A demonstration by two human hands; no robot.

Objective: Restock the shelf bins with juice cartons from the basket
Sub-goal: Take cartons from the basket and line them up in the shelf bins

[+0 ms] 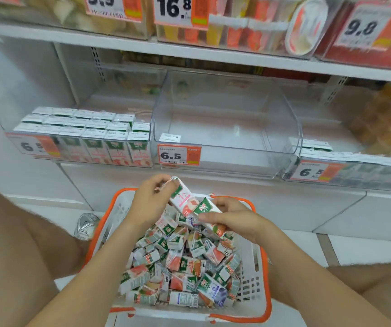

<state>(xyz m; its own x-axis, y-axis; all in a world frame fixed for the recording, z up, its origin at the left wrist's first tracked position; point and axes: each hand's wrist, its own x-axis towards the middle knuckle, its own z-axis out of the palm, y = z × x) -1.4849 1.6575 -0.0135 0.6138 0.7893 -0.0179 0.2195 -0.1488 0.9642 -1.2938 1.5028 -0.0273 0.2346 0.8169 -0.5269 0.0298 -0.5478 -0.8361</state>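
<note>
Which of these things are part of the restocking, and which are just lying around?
Part of the job: basket, loose juice cartons in it, pink carton held by left hand, second carton held by right hand, nearly empty middle bin.

Just lying about: crumpled clear plastic on the floor, snack boxes on the upper shelf.

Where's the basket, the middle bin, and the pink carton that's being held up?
basket (250, 260): head view, on its white right wall.
middle bin (237, 161): head view, on its clear front wall.
pink carton (181, 197): head view, on its pink front face.
</note>
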